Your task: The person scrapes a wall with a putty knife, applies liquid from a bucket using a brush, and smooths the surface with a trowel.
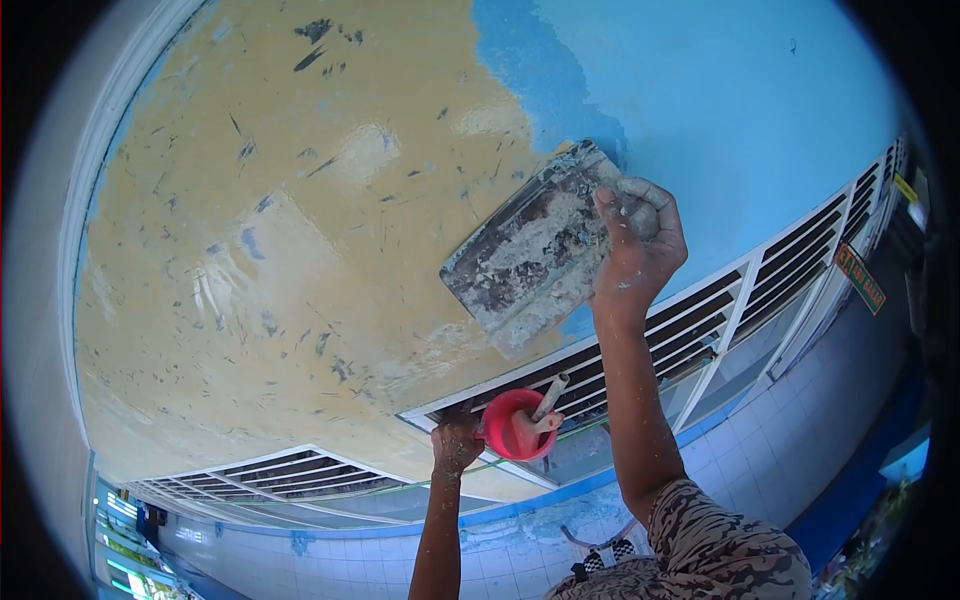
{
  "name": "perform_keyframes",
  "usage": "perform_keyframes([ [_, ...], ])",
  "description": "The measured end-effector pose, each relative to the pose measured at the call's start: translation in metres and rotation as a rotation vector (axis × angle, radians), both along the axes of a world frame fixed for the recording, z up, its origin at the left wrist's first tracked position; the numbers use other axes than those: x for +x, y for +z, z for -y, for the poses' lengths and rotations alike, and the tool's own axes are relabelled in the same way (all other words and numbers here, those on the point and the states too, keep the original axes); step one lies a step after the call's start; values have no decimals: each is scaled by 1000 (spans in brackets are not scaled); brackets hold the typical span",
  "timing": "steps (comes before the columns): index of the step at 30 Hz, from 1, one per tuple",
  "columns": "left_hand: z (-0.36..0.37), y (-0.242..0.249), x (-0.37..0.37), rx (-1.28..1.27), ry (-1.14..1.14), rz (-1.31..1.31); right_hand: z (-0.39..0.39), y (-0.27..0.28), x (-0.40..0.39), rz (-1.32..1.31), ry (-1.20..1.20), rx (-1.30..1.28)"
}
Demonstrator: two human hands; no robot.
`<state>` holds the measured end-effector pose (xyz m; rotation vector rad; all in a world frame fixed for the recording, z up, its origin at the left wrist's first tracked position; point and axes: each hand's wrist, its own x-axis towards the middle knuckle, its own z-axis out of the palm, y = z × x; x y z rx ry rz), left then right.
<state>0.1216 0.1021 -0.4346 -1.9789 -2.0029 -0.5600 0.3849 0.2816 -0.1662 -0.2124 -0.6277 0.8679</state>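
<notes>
Head camera view: the right hand is closed on the right end of a broad, flat blade, its thumb on the near face and its fingers curled at the end. The blade lies tilted over the wall, near the border between yellowish paint and blue paint; whether its whole edge touches the surface cannot be told. Pale, crusted filler covers much of its face. The blade and right hand hide part of that border.

Lower down, the left hand is closed at the side of a red cup, seemingly on its handle, which the fingers mostly cover. Two handle-like pieces lean out of the cup: a grey one and a paler one.

Behind the cup runs a slatted vent in a white frame, partly blocked by the cup and the right forearm. Another slatted vent sits at lower left. A thin green line crosses below the cup. White tiles cover the lower wall, and a small lettered sign hangs at far right.
</notes>
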Motion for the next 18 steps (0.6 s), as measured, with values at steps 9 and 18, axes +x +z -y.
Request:
perform_keyframes([
  [9, -1, -2, 0, 27, 1, 3, 0, 10, -3, -39, 29, 28],
  [18, 0, 0, 2, -6, 22, -1, -1, 20, -3, -41, 34, 65],
])
